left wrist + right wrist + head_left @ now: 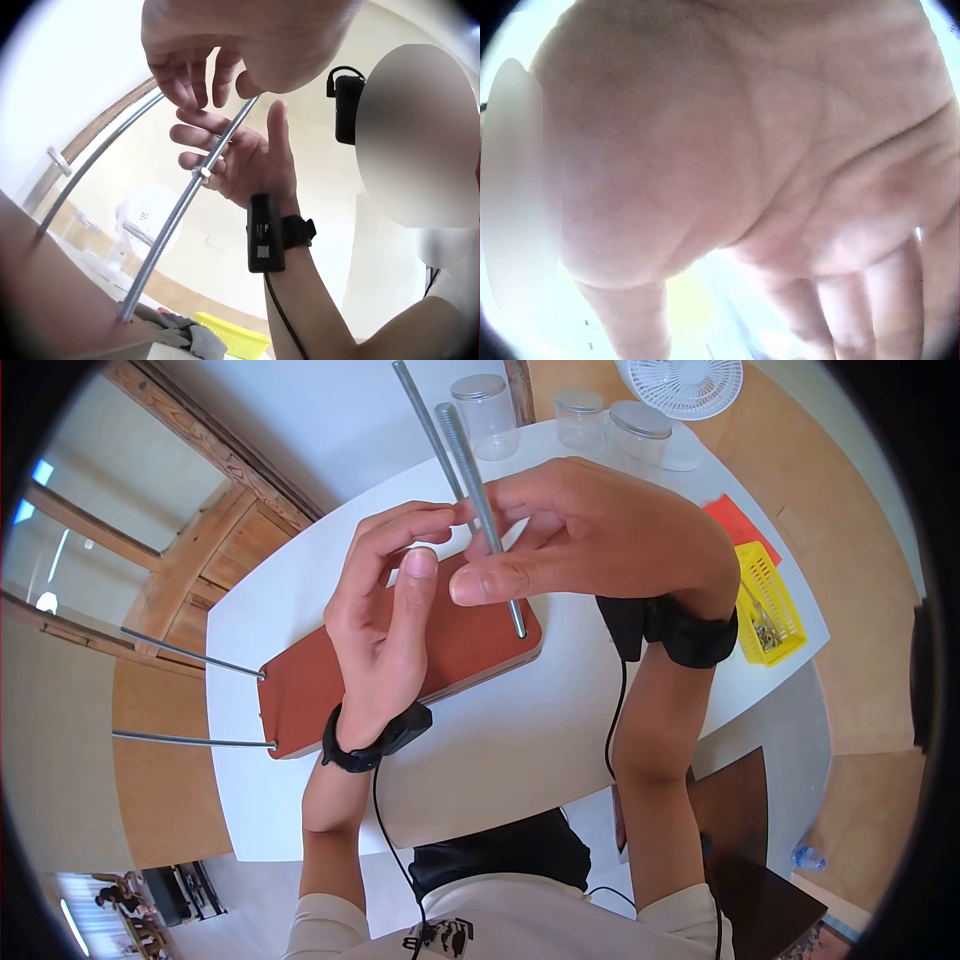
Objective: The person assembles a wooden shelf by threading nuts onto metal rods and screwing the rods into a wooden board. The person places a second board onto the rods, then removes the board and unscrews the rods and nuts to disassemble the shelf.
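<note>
A reddish-brown board with rounded corners [470, 645] lies on the white table, and metal rods stick out of its corners. One threaded rod [465, 470] stands up near my hands, with a second rod [425, 425] behind it. In the left wrist view a nut [201, 174] sits partway up the near rod. My right hand [600, 530] is beside that rod, fingers extended and thumb apart, with the rod passing between thumb and fingers. My left hand [380, 610] hovers over the board to the rod's left, its fingers loosely bent and holding nothing.
A yellow basket [785, 645] with small metal parts stands at the table's right, by a red sheet [728, 515]. Clear lidded jars [487, 430] and a white fan [690, 382] are at the back. Two more rods [195, 740] point left past the table edge.
</note>
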`<action>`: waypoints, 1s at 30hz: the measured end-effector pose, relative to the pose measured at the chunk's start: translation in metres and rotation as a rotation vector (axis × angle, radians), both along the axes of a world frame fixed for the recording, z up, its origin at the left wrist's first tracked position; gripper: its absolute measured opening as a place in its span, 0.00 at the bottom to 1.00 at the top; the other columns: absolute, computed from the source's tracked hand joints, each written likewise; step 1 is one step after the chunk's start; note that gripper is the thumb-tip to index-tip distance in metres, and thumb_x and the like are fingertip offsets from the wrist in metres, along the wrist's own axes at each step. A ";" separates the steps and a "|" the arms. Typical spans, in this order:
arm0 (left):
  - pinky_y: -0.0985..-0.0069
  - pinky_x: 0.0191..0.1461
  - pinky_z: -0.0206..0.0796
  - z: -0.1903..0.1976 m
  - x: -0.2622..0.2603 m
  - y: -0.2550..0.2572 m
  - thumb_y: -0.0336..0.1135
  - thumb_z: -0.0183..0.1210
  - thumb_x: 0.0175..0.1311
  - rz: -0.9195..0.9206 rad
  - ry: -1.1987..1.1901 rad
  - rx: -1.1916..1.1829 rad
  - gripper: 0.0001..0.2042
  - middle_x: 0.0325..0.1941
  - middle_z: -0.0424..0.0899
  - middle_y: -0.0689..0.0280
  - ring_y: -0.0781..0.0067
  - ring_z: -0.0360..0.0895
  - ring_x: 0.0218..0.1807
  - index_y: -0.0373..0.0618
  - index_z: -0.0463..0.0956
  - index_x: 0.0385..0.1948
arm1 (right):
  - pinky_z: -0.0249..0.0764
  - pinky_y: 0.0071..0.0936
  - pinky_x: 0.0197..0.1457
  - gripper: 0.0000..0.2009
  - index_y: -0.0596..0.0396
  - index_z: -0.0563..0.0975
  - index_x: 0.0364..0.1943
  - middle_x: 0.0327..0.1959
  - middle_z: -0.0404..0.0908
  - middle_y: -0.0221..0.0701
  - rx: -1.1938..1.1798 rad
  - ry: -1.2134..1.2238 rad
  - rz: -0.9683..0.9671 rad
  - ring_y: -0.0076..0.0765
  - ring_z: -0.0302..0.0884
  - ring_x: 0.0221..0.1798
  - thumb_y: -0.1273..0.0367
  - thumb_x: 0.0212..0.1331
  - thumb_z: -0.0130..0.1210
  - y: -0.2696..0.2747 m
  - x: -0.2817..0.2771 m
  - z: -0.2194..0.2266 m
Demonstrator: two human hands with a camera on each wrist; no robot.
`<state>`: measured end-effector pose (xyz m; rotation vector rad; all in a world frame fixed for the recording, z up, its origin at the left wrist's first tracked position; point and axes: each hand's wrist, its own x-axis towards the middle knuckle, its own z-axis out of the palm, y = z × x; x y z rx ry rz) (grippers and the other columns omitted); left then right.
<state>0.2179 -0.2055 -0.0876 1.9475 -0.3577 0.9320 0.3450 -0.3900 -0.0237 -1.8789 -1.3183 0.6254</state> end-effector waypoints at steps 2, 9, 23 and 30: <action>0.72 0.53 0.71 0.003 -0.003 0.003 0.34 0.49 0.80 0.008 -0.006 -0.024 0.13 0.57 0.83 0.56 0.67 0.82 0.53 0.36 0.79 0.53 | 0.77 0.23 0.42 0.24 0.59 0.80 0.56 0.38 0.83 0.30 -0.006 -0.011 0.001 0.24 0.83 0.37 0.54 0.67 0.65 -0.001 -0.004 0.006; 0.69 0.59 0.71 0.012 -0.012 0.009 0.29 0.55 0.75 -0.076 0.067 -0.140 0.11 0.57 0.83 0.57 0.65 0.80 0.56 0.37 0.80 0.53 | 0.80 0.26 0.37 0.33 0.60 0.82 0.53 0.35 0.87 0.36 0.180 0.029 -0.215 0.32 0.86 0.31 0.44 0.58 0.68 -0.012 -0.010 0.002; 0.54 0.82 0.46 0.010 -0.017 0.017 0.59 0.35 0.81 -0.184 0.123 0.339 0.33 0.77 0.69 0.56 0.48 0.57 0.81 0.41 0.71 0.70 | 0.77 0.23 0.42 0.30 0.60 0.81 0.52 0.39 0.87 0.33 0.067 -0.057 -0.135 0.28 0.84 0.37 0.47 0.58 0.69 -0.003 -0.028 0.012; 0.54 0.82 0.46 0.004 -0.011 0.018 0.60 0.34 0.81 -0.231 0.132 0.289 0.34 0.76 0.71 0.56 0.47 0.56 0.81 0.40 0.70 0.70 | 0.75 0.21 0.40 0.32 0.60 0.83 0.46 0.35 0.84 0.31 -0.061 -0.041 -0.149 0.28 0.84 0.36 0.42 0.58 0.67 0.008 -0.021 0.005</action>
